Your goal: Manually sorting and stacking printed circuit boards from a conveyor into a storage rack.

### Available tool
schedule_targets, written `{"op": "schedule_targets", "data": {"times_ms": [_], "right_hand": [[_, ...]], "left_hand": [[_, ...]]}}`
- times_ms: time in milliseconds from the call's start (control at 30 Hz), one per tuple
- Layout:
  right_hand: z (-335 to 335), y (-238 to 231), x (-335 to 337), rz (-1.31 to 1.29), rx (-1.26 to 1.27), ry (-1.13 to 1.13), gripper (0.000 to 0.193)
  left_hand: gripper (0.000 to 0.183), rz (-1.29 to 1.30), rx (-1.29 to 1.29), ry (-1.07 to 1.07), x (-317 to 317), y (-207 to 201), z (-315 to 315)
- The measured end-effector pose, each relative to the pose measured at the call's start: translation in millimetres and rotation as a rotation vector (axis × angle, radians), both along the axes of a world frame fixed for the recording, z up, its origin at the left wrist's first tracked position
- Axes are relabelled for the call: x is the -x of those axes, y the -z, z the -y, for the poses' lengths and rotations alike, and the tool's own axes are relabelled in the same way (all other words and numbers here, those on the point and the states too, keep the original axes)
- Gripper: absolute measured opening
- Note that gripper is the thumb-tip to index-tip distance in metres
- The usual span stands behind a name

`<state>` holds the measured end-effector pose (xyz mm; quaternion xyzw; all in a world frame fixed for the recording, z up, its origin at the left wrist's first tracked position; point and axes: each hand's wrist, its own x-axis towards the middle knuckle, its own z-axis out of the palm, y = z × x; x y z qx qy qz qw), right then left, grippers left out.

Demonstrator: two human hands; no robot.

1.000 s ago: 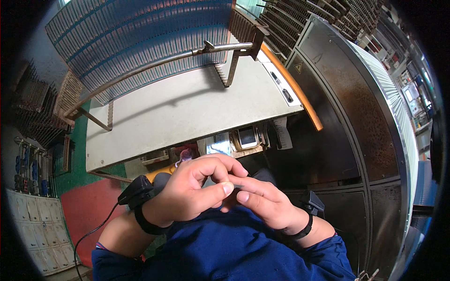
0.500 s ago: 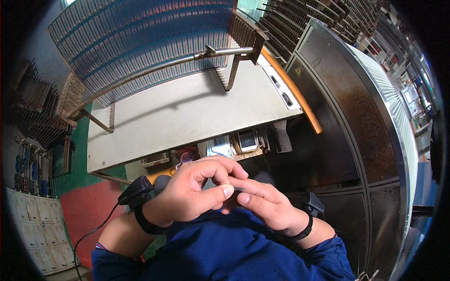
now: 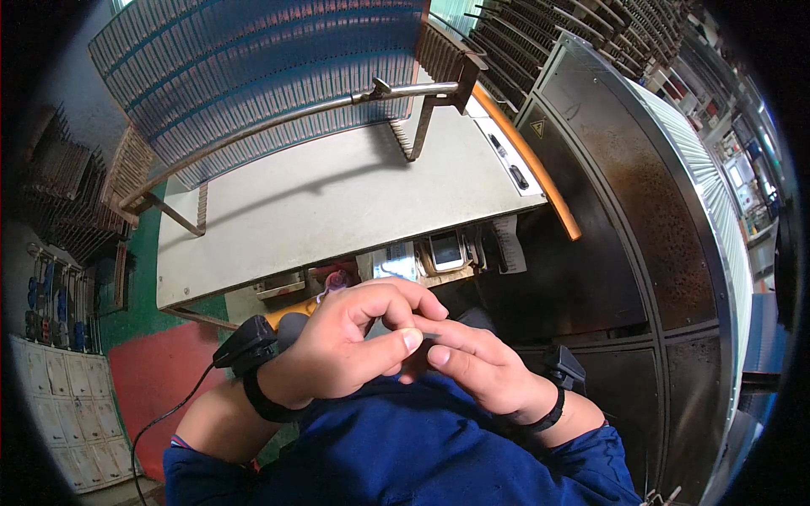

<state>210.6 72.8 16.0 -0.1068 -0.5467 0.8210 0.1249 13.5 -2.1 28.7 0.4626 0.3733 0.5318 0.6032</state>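
My left hand [image 3: 353, 344] and my right hand [image 3: 483, 364] meet in front of my body, below the near edge of the table. Between their fingertips shows a sliver of a small, thin dark piece [image 3: 430, 336]; its kind cannot be made out. The left thumb and curled forefinger pinch one end of it. On the other side, my right thumb and fingers close round it. Most of the piece is hidden by the fingers. Both wrists wear black straps with small black boxes.
A white-topped table [image 3: 337, 198] bears a metal rack [image 3: 295, 121] holding a large blue panel [image 3: 278, 76] with rows of narrow strips. Under the top, a shelf carries a device with a screen [image 3: 445, 250]. A dark metal cabinet [image 3: 591, 219] stands right; an orange bar [image 3: 531, 164] edges the table.
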Motion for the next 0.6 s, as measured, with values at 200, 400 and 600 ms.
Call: {"op": "schedule_targets", "data": {"times_ms": [200, 400, 600], "right_hand": [[-0.1, -0.6, 1.0, 0.005, -0.012, -0.002, 0.045], [-1.5, 0.2, 0.3, 0.009, -0.015, -0.004, 0.046], [-0.1, 0.8, 0.3, 0.010, -0.008, 0.002, 0.046]], "left_hand": [[0.004, -0.012, -0.015, 0.004, 1.7, 3.4, -1.1], [0.006, -0.055, -0.020, 0.007, 2.8, 0.6, -3.3], [0.007, -0.061, -0.020, 0.002, 1.7, 0.4, -2.3]]}}
